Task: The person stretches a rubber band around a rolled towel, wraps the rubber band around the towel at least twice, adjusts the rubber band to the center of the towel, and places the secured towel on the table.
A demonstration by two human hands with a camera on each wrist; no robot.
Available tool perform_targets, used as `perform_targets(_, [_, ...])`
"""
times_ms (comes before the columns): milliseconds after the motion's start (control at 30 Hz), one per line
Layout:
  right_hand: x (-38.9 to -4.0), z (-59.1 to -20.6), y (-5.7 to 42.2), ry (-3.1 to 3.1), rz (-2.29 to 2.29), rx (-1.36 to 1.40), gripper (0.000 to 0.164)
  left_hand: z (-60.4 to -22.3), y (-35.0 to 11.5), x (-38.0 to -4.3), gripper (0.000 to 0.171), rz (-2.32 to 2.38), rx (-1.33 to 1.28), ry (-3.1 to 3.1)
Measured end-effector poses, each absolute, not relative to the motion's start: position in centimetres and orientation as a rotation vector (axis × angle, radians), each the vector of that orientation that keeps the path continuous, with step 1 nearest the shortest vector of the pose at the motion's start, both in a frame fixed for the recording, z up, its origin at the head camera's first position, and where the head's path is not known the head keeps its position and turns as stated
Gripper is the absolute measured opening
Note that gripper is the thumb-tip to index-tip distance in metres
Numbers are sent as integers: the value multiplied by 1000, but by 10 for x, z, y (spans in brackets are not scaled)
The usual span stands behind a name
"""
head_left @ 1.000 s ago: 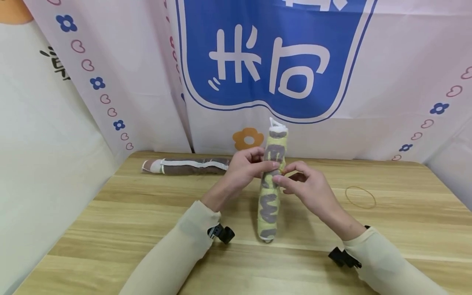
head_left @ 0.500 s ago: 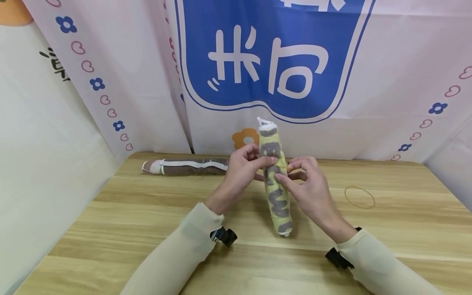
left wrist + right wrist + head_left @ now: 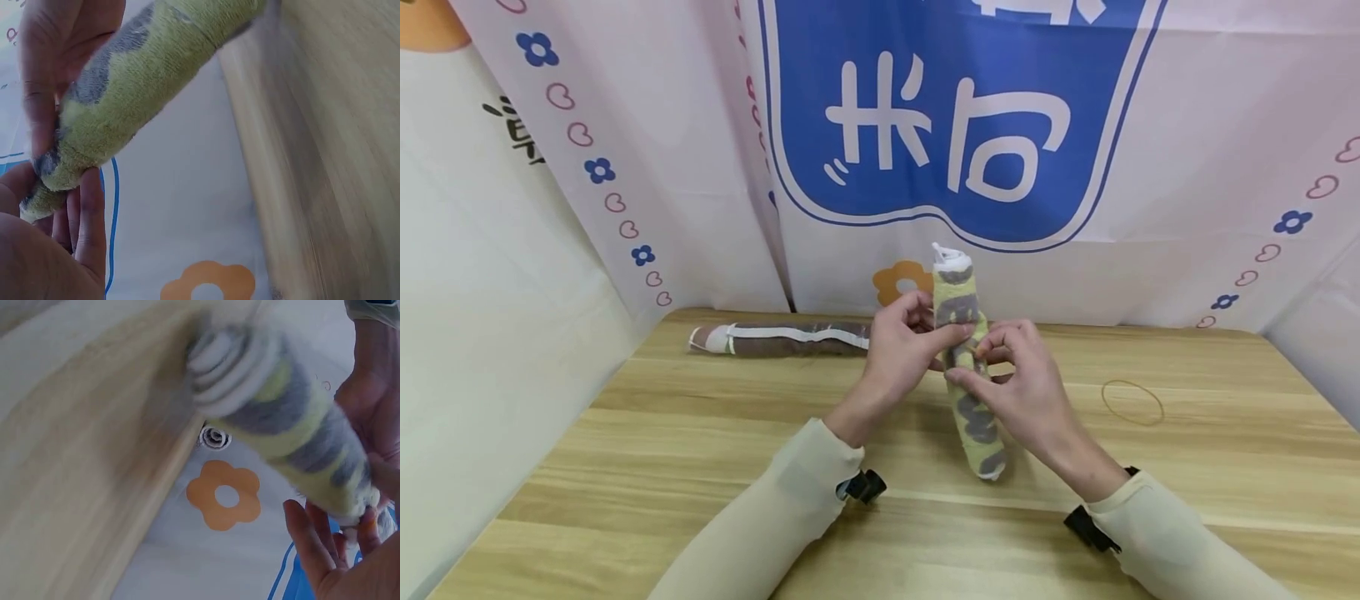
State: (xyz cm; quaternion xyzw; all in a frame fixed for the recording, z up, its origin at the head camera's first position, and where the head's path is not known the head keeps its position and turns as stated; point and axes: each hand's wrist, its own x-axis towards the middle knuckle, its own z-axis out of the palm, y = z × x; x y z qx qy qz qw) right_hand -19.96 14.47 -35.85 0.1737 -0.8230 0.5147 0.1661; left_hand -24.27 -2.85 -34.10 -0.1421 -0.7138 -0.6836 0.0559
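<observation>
A towel [image 3: 977, 417] with yellow and grey patches is rolled into a long tube and held up, slightly tilted, in the head view. My left hand [image 3: 898, 346] grips its upper middle, thumb across the front and fingers behind. My right hand [image 3: 1030, 379] pinches it from the right, just below that thumb. A small orange strand shows by the right index fingertip; I cannot tell whether it is a rubber band. In the left wrist view the rolled towel [image 3: 144, 81] narrows between the hands. Its spiral white end faces the right wrist camera.
A brown rolled towel [image 3: 782, 340] with a white stripe lies along the table's back edge at left. On the wooden table [image 3: 625, 467] a loose rubber band [image 3: 1132, 402] lies to the right. A printed curtain [image 3: 700, 167] hangs close behind the table.
The rolled towel's lower end has swung to the right and its top slightly left. The right thumb and fingers have shifted on it. The left hand keeps its grip.
</observation>
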Motion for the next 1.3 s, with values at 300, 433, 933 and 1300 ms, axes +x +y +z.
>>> perform_targets(300, [-200, -359, 151, -2255, 1804, 432, 25, -346, -37, -255, 35, -2336, -705, -2118])
perform_targets(433, [-201, -359, 153, -2226, 1957, 478, 24, -347, -38, -258, 36, -2442, -655, -2120])
perform_targets(933, [-202, -361, 147, -2199, 1387, 689, 19, -335, -28, -244, 34, -2237, -324, -2079])
perform_targets(1300, [-194, -354, 144, -2378, 1451, 461, 34, -336, -28, -242, 35, -2253, -453, -2068])
